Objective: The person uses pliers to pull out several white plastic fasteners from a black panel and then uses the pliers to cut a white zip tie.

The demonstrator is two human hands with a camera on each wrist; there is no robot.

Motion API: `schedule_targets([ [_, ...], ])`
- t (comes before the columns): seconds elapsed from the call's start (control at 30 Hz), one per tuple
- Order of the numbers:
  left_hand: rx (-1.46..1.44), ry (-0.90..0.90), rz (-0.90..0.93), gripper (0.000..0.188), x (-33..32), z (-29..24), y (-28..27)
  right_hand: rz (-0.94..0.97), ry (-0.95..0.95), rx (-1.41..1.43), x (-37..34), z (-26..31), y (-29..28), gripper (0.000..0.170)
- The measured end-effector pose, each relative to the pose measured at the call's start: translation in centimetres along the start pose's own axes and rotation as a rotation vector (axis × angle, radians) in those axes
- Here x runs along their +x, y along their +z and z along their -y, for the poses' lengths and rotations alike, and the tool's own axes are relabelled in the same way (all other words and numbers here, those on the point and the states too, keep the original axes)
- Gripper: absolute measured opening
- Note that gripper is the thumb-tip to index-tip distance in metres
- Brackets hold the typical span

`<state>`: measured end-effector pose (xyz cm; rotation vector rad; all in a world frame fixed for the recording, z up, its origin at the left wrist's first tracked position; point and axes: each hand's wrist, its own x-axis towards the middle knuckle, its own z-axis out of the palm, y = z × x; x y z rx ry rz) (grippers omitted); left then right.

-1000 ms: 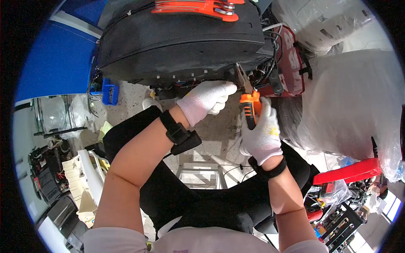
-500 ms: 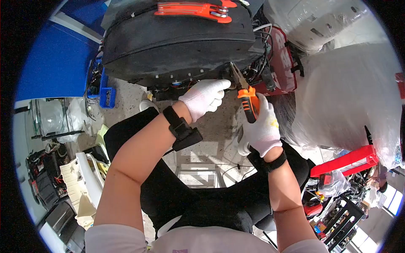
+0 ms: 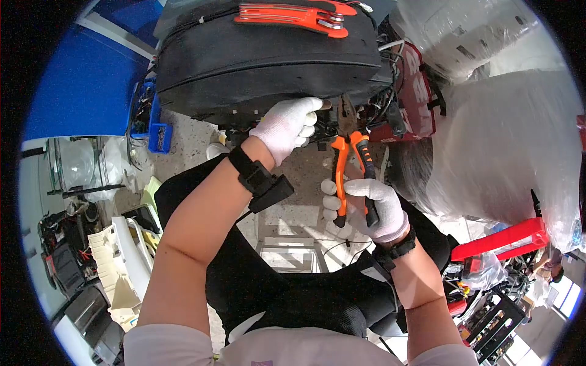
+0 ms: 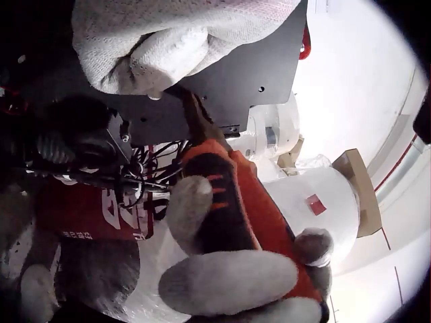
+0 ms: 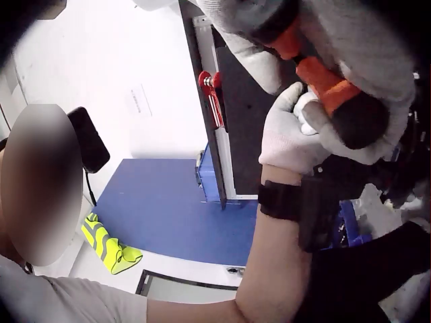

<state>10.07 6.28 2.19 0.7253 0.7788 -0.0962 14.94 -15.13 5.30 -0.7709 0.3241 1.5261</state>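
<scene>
In the head view, the gloved left hand (image 3: 287, 127) is at the lower edge of a black panel (image 3: 268, 76), its fingers curled and its thumb and forefinger pinching a small dark piece (image 3: 326, 105). Orange-and-black pliers (image 3: 340, 158) are held by the gloved right hand (image 3: 372, 210), with the handles spread apart and the nose pointing up beside the left fingertips. The left wrist view shows the pliers' nose (image 4: 202, 121) close under the left hand (image 4: 182, 47); what it touches is hard to tell. Both hands (image 5: 286, 134) are close together in the right wrist view.
An orange folding tool set (image 3: 293, 17) lies on top of the black panel. Cables and a red bag (image 3: 417, 91) are right of it, beside plastic-wrapped bundles (image 3: 506, 146). Blue bins (image 3: 160, 138) stand at the left, and a red case (image 3: 500, 239) is at the right.
The right hand has shifted down to the ends of the pliers' handles, which have spread apart. The left hand has moved slightly up, closer to the panel edge.
</scene>
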Motion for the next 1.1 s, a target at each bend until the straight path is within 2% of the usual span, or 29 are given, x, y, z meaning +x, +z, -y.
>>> schedule_targets([
  [0.07, -0.018, 0.006, 0.0, 0.009, 0.1, -0.1, -0.1, -0.147, -0.14, -0.354, 0.1, -0.3, -0.2, 0.031],
  [0.1, -0.061, 0.0, 0.04, 0.009, 0.1, -0.1, -0.2, -0.147, -0.142, -0.353, 0.3, -0.1, -0.2, 0.031],
  [0.17, -0.1, -0.009, 0.08, 0.008, 0.1, -0.1, -0.3, -0.243, -0.122, -0.772, 1.0, 0.5, -0.1, 0.038],
  [0.2, -0.11, -0.001, 0.081, 0.008, 0.1, 0.1, -0.3, -0.244, -0.124, -0.769, 0.9, 0.4, 0.2, 0.038],
  [0.27, -0.119, 0.007, 0.086, 0.008, 0.3, 0.1, -0.2, -0.527, -0.205, -1.093, 0.4, 0.3, 1.0, 0.044],
  [0.3, -0.094, -0.008, 0.079, 0.008, 0.5, 0.1, -0.2, -0.488, -0.29, -1.172, 0.5, 0.5, 0.4, 0.047],
  [0.43, -0.056, 0.017, 0.031, 0.01, 0.6, 0.6, 0.4, -0.399, -0.234, -1.051, -0.2, 1.2, 0.5, 0.039],
  [0.5, -0.07, 0.029, 0.03, 0.011, 0.6, 0.8, 0.7, -0.383, -0.142, -1.027, -0.8, 1.5, 1.2, 0.029],
  [0.57, -0.083, 0.045, 0.024, 0.012, 0.5, 0.8, 0.9, -0.349, -0.099, -0.97, -0.8, 1.0, 0.6, 0.026],
  [0.63, -0.085, 0.059, 0.088, 0.016, 0.4, 0.6, 1.3, -0.329, -0.053, -0.906, -1.0, 0.4, 0.5, 0.018],
  [0.67, -0.083, 0.058, 0.088, 0.016, 0.5, 0.6, 1.5, -0.329, -0.054, -0.904, -1.0, -0.3, 0.7, 0.018],
  [0.73, -0.021, 0.06, 0.079, 0.022, 0.9, 0.6, 2.2, -0.326, -0.11, -0.575, -0.9, -1.6, 0.7, 0.017],
  [0.77, -0.016, 0.057, 0.082, 0.022, 1.1, 0.8, 2.5, -0.298, -0.043, -0.505, -0.9, -1.7, 0.4, 0.016],
  [0.87, -0.05, 0.066, 0.01, 0.022, 1.8, 1.4, 2.9, -0.331, -0.023, -0.373, -0.8, -1.7, 0.8, 0.01],
  [0.93, -0.185, 0.108, 0.001, 0.022, 2.0, 1.8, 3.1, -0.351, -0.021, -0.357, -0.7, -1.7, 0.7, 0.009],
  [1.1, -0.213, 0.184, 0.073, 0.03, 2.6, 2.4, 3.2, -0.286, 0.002, -0.389, -0.4, -1.8, -1.0, 0.017],
])
